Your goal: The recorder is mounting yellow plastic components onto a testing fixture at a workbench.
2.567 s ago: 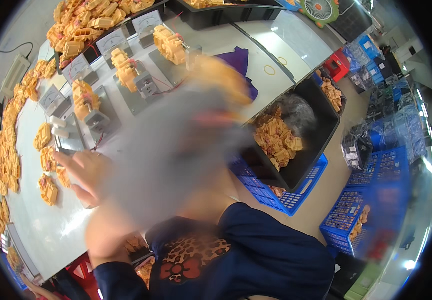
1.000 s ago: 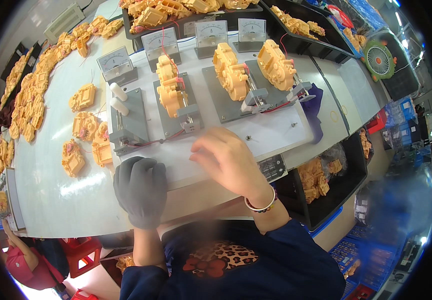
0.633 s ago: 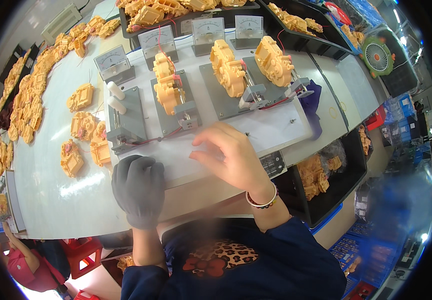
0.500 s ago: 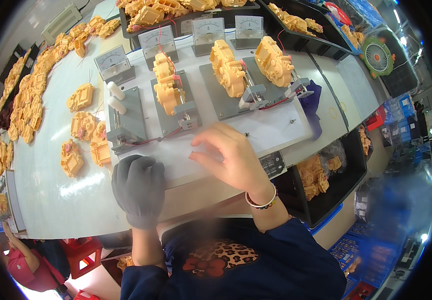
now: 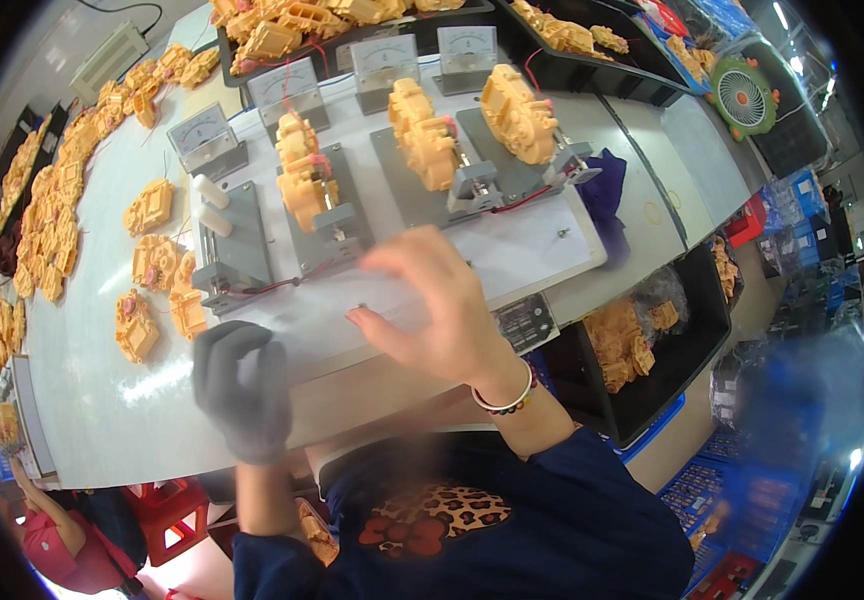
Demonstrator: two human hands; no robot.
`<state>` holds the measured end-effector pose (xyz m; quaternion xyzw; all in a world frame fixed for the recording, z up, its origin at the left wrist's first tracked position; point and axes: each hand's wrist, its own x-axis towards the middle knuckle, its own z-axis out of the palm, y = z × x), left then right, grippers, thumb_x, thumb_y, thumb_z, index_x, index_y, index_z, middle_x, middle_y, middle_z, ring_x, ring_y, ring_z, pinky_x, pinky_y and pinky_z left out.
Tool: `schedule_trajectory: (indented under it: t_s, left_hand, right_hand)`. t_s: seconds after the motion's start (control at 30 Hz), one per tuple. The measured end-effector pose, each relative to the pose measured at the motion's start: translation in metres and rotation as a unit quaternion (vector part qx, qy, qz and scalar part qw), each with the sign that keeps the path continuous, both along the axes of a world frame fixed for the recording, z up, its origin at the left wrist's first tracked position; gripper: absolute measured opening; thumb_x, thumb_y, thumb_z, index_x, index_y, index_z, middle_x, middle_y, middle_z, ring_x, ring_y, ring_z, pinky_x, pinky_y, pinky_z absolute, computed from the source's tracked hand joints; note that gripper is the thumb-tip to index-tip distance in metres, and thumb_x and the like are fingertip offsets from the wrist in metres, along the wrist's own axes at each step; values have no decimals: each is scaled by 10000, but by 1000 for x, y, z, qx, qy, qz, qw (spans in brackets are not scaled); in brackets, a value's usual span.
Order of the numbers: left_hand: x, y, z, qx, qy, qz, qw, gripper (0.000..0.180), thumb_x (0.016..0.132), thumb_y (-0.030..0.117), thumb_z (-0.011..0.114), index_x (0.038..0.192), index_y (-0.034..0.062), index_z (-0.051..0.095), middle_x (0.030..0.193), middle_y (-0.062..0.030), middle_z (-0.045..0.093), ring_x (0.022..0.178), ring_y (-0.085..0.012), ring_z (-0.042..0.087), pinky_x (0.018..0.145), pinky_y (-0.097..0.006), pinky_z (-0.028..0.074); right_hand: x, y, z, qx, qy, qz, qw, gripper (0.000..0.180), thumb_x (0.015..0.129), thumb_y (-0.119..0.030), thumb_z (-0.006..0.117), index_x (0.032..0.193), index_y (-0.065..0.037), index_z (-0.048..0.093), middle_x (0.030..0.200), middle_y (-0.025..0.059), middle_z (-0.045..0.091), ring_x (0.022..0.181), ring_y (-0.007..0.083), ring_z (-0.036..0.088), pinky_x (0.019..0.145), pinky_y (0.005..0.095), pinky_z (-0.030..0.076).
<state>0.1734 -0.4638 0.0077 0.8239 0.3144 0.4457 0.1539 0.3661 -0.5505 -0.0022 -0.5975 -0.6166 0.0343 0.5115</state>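
My left hand [image 5: 242,390], in a grey glove, hovers near the table's front edge, below several yellow gear housings. Its fingers look curled but are smeared by motion, and the palm side is hidden. My right hand [image 5: 432,310] is bare, with thumb and fingers apart and nothing between them, over the front of the white board [image 5: 532,255]. Beyond it, yellow gear housings sit upright on grey test fixtures: a left one [image 5: 302,185], a middle one [image 5: 422,135] and a right one [image 5: 519,115]. The leftmost fixture [image 5: 242,240] carries two white knobs and no housing.
Analog meters [image 5: 384,62] stand behind the fixtures. Black bins of yellow housings are at the back and at the right [image 5: 652,390]. Loose housings [image 5: 137,325] lie on the left. A purple cloth [image 5: 604,190] and a green fan [image 5: 745,97] are on the right.
The view has shifted, so the fixtures appear further left. My left hand has moved left and blurs more. My right hand's thumb and fingers are spread wider.
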Motion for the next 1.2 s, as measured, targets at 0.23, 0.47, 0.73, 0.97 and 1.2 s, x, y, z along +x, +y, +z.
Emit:
schedule_trajectory:
  t_s: [0.23, 0.47, 0.73, 0.97, 1.2]
  left_hand:
    - [64, 52, 79, -25, 163, -109, 980, 322, 927, 278, 583, 1162, 60, 618, 933, -169, 666, 845, -297, 636, 781, -392, 488]
    - [105, 87, 71, -107, 324, -136, 930, 458, 904, 494, 535, 1085, 85, 631, 867, -175, 688, 842, -340, 668, 752, -411, 488]
    - [93, 84, 75, -151, 287, -200, 924, 448, 980, 416, 466, 1206, 44, 574, 975, -204, 641, 884, -316, 640, 814, -382, 481]
    - [11, 39, 56, -105, -11, -47, 993, 444, 1017, 212, 392, 1381, -38, 442, 1444, -187, 433, 1303, -294, 437, 1051, -385, 398]
    - [-9, -6, -3, -18, -56, -85, 995, 370, 1011, 260, 513, 1074, -81, 642, 935, -172, 660, 753, -264, 625, 662, -369, 533]
  right_hand:
    - [-7, 13, 6, 90, 145, 66, 983, 504, 726, -99, 733, 1176, -23, 519, 985, 141, 565, 834, 288, 573, 689, 367, 485]
    - [-2, 10, 0, 110, 108, 82, 985, 389, 708, -50, 673, 1085, -59, 574, 898, 99, 574, 736, 250, 565, 660, 350, 472]
    - [-8, 24, -2, 108, 149, 33, 982, 276, 840, -36, 643, 1099, -40, 549, 932, 178, 629, 864, 365, 626, 702, 401, 500]
    - [2, 10, -5, -14, 113, -15, 993, 273, 793, -144, 698, 984, 13, 583, 851, 193, 613, 862, 393, 622, 739, 459, 504]
    - [-10, 13, -27, -5, -56, -20, 998, 206, 715, -184, 709, 757, -9, 610, 832, 113, 596, 890, 300, 582, 773, 404, 487]
